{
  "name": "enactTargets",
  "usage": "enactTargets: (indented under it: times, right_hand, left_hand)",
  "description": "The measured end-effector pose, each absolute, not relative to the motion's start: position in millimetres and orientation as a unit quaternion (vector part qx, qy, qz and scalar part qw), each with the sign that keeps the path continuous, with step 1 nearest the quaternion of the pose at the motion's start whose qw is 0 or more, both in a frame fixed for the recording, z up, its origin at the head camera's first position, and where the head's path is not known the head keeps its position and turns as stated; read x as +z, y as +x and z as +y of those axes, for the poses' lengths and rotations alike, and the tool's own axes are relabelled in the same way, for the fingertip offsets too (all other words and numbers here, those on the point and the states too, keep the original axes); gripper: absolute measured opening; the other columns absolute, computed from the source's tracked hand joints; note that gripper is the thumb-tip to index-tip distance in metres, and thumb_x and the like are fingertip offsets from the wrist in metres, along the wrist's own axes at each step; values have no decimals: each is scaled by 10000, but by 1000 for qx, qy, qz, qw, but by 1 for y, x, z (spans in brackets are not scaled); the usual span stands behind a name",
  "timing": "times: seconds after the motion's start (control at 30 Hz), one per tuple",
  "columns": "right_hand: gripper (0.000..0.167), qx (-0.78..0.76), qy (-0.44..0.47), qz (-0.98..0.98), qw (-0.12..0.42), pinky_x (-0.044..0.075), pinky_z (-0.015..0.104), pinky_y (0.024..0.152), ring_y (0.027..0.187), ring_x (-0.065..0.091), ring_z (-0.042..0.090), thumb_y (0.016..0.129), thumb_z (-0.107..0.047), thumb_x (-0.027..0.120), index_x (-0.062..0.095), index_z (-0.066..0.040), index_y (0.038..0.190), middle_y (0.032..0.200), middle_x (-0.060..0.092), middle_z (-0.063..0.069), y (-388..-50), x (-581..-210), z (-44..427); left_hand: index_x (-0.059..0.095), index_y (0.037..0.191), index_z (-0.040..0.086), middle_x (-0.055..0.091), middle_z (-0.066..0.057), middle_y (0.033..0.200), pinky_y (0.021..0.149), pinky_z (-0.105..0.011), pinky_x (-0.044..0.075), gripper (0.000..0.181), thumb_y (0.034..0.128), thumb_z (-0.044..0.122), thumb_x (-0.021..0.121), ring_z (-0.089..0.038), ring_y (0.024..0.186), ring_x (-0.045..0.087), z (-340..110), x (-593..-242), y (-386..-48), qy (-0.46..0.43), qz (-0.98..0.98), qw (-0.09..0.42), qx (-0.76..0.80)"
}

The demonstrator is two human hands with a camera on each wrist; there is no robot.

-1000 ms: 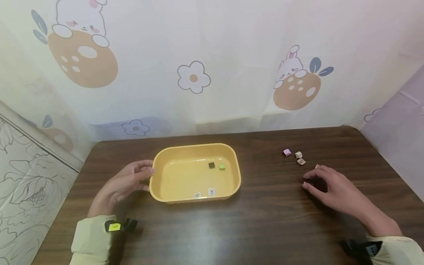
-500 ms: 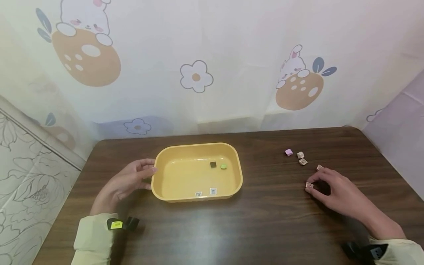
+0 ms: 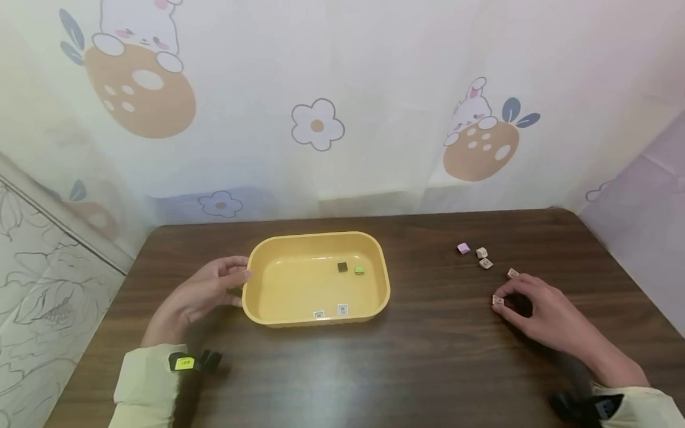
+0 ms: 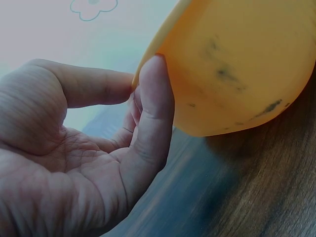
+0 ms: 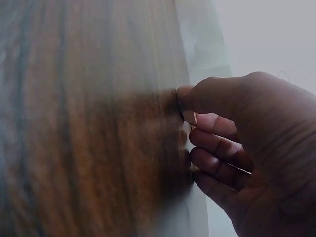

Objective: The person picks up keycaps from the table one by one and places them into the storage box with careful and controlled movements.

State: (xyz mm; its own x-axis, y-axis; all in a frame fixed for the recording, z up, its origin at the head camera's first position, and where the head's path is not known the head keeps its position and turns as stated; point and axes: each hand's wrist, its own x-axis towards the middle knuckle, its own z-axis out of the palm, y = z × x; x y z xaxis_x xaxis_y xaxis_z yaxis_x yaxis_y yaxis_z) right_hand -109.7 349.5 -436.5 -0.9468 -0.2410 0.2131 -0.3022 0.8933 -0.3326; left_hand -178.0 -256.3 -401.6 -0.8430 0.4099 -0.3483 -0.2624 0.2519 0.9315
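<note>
In the head view, my left hand (image 3: 206, 291) holds the left end of a yellow plastic tray (image 3: 316, 236). The left wrist view shows thumb and finger pinching the tray's rim (image 4: 160, 37). Over at the right, my right hand (image 3: 543, 309) pinches a small beige keycap (image 3: 498, 301) with a printed mark between thumb and index finger, low at the table. Just beyond its fingers lies another beige keycap (image 3: 512, 273). Farther back are a purple keycap (image 3: 463, 248) and two beige ones (image 3: 481, 252). In the right wrist view the held keycap (image 5: 189, 117) is mostly hidden by the fingers.
Inside the tray lie a black keycap (image 3: 342, 267), a green keycap (image 3: 359, 270) and two white-edged ones (image 3: 342, 310) by the near wall. The dark wooden table (image 3: 439, 356) ends at a patterned curtain (image 3: 385, 148) behind.
The right fingers have drawn slightly back, and a beige keycap now shows between the fingertips. The keycap behind the hand is more visible. My left hand stays on the tray.
</note>
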Motion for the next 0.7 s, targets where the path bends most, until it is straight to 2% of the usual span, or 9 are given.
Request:
enactTargets:
  times: [0.07, 0.17, 0.37, 0.53, 0.63, 0.7]
  right_hand:
    - [223, 186, 145, -967, 90, 526, 342, 938, 1261, 624, 524, 832, -182, 904, 733, -280, 937, 1136, 738, 89, -112, -437, 349]
    - [259, 184, 152, -966, 104, 403, 114, 874, 1237, 643, 503, 810, -173, 920, 729, -307, 923, 1082, 740, 25, -113, -440, 351]
    - [233, 175, 139, -969, 101, 423, 144, 848, 1221, 644, 483, 833, -210, 907, 724, -324, 923, 1081, 741, 4, -109, -437, 354]
    - [194, 187, 134, -968, 102, 370, 63, 876, 1240, 640, 488, 861, -228, 888, 729, -301, 945, 1076, 739, -9, -112, -433, 352]
    - [206, 191, 147, -964, 111, 409, 86, 837, 1113, 712, 289, 855, -201, 890, 735, -280, 964, 1023, 707, -62, -114, -432, 348]
    - [225, 188, 154, -963, 118, 449, 124, 800, 989, 691, 145, 842, -190, 899, 736, -287, 964, 992, 683, -113, -115, -432, 346]
  left_hand:
    - [417, 1425, -116, 626, -41, 1144, 789, -331, 638, 480, 1090, 193, 571, -140, 979, 669, -257, -401, -178, 53, 742, 274, 610]
    - [430, 1406, -118, 629, -51, 1147, 800, -345, 641, 469, 1089, 197, 574, -147, 985, 673, -258, -403, -178, 58, 740, 272, 612]
    - [424, 1411, -125, 640, -71, 1161, 831, -375, 651, 474, 1092, 196, 566, -164, 992, 693, -256, -406, -181, 67, 735, 282, 613]
    - [413, 1416, -122, 640, -76, 1154, 831, -378, 655, 480, 1095, 203, 561, -175, 993, 695, -256, -405, -182, 70, 737, 283, 610]
    - [402, 1436, -118, 633, -92, 1164, 832, -376, 655, 502, 1095, 214, 564, -181, 995, 689, -257, -403, -181, 68, 742, 282, 604]
    - [392, 1449, -117, 623, -105, 1178, 835, -375, 655, 515, 1096, 216, 563, -184, 997, 685, -257, -403, -181, 68, 744, 283, 602]
